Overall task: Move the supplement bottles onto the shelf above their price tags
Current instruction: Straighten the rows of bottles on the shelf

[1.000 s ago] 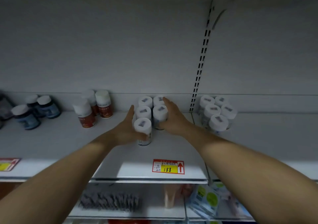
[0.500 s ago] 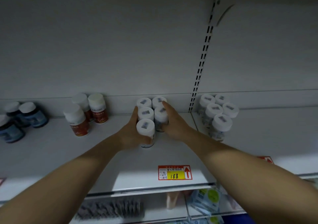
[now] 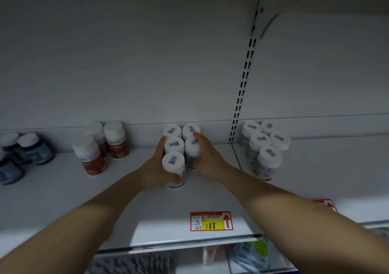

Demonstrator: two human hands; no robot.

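Several white-capped supplement bottles (image 3: 174, 145) stand in a tight two-column cluster at the back of the white shelf (image 3: 63, 193). My left hand (image 3: 154, 169) lies along the cluster's left side, its thumb curled round the front bottle (image 3: 173, 161). From the right, my right hand (image 3: 208, 159) grips the second-row right bottle (image 3: 192, 149), one finger lying over its cap. The red and yellow "188" price tag (image 3: 211, 221) sits on the shelf's front edge below and slightly right of the cluster.
Left of the cluster stand three red-labelled bottles (image 3: 90, 157) and blue bottles (image 3: 35, 149); to its right is another white-capped group (image 3: 264, 147). A slotted upright (image 3: 242, 88) divides the back wall. A second red tag (image 3: 325, 205) shows by my right forearm. Goods lie on the lower shelf (image 3: 250, 254).
The view has tilted and shifted a little. Both hands stay clasped on the cluster; my right fingers have slid from the back bottle onto the second-row cap.
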